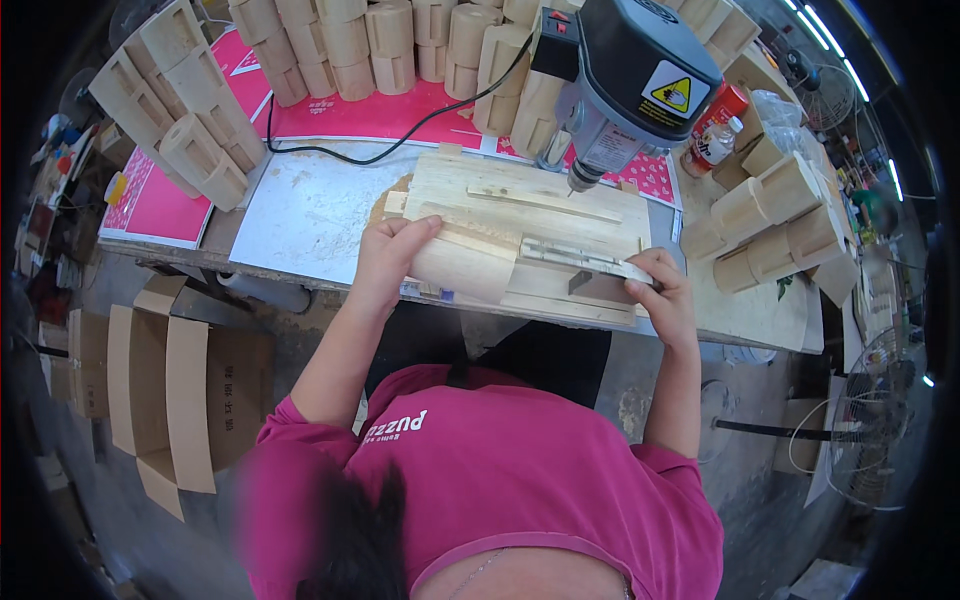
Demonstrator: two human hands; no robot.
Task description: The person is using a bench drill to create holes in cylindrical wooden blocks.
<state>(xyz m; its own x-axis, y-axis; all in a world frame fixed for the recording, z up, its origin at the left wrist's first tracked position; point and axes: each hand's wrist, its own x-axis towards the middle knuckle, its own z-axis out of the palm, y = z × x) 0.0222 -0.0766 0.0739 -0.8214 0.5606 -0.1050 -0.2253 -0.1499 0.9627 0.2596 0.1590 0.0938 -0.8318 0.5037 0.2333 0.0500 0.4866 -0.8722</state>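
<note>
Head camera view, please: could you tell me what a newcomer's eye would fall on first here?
Most striking is the grey drill press at top centre, its bit over a wooden jig on the workbench. Both hands rest on that jig: the left hand on a rounded wooden block, the right hand at the jig's right end. Stacks of pale wooden pieces ring the bench on red sheets.

Left hand (392,252) lies flat, fingers extended; right hand (664,288) curls, gripping.

Both hands, left hand (392,252) and right hand (664,290), press the wooden jig (520,215) under the drill press (625,85).
</note>
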